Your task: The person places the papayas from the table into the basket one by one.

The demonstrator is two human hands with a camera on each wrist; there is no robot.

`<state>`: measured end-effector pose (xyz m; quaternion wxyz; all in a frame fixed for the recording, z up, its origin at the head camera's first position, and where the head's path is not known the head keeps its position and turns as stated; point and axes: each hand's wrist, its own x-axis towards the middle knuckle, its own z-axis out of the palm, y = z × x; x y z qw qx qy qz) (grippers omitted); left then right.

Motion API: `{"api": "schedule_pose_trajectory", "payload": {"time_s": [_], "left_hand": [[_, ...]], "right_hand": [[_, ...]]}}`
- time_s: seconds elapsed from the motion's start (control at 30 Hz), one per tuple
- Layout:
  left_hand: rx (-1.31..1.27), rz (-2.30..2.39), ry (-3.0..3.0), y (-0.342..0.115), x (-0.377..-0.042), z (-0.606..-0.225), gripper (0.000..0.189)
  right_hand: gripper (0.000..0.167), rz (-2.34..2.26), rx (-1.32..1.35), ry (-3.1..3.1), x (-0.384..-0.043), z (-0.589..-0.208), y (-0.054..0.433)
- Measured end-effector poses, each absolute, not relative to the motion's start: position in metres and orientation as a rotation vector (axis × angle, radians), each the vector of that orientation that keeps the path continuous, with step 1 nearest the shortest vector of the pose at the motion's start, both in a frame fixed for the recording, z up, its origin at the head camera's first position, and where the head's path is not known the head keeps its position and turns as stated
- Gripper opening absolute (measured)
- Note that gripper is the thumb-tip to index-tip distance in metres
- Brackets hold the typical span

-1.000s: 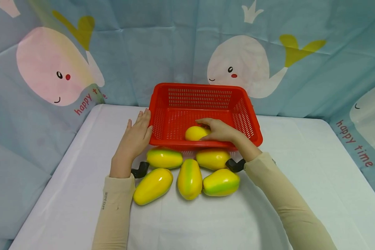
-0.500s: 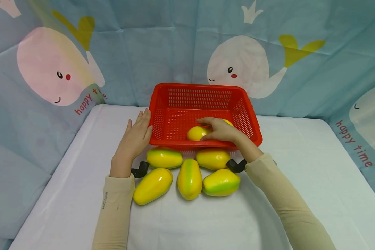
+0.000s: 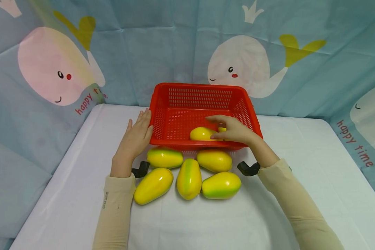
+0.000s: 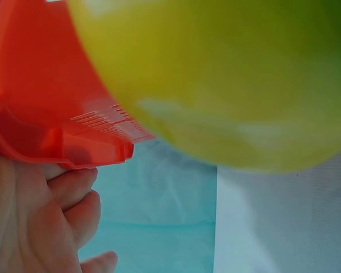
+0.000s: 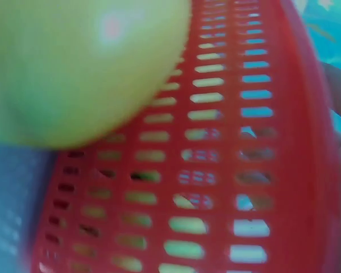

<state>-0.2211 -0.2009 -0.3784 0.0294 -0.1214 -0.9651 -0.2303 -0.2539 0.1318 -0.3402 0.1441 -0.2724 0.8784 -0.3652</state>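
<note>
The red plastic basket (image 3: pixel 203 143) stands at the back of the table, with a yellow papaya (image 3: pixel 201 133) inside near its front wall. My right hand (image 3: pixel 234 131) reaches over the front rim, fingers apart and loosely bent, the thumb overlapping that papaya's right end. More yellow shows between its thumb and index finger, mostly hidden by the hand. My left hand (image 3: pixel 136 131) lies against the basket's left side with straight fingers; in the left wrist view its fingers (image 4: pixel 74 187) sit under the rim. Several yellow-green papayas (image 3: pixel 189 178) lie in front of the basket.
A white cloth (image 3: pixel 200 225) covers the table, and a blue whale-print curtain (image 3: pixel 162 52) hangs right behind the basket. Black wrist mounts (image 3: pixel 248 168) stick out beside the papayas. In the right wrist view, a papaya (image 5: pixel 85 62) looms close before the slotted basket wall (image 5: pixel 216 142).
My right hand has shifted to the right inside the basket, and the papaya there now shows more of its length. The front right papayas have shifted slightly. My left hand has stayed in place.
</note>
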Motion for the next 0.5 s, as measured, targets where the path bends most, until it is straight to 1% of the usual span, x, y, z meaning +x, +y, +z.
{"api": "schedule_pose_trajectory", "payload": {"time_s": [0.37, 0.5], "left_hand": [[-0.369, -0.71, -2.973, -0.201, -0.221, -0.379, 0.059], [-0.373, -0.713, -2.97, -0.201, -0.221, -0.379, 0.059]], "right_hand": [[0.059, -1.193, -0.841, 2.523, -0.232, -0.333, 0.158], [0.057, -1.242, -0.873, 2.529, -0.219, -0.332, 0.166]]}}
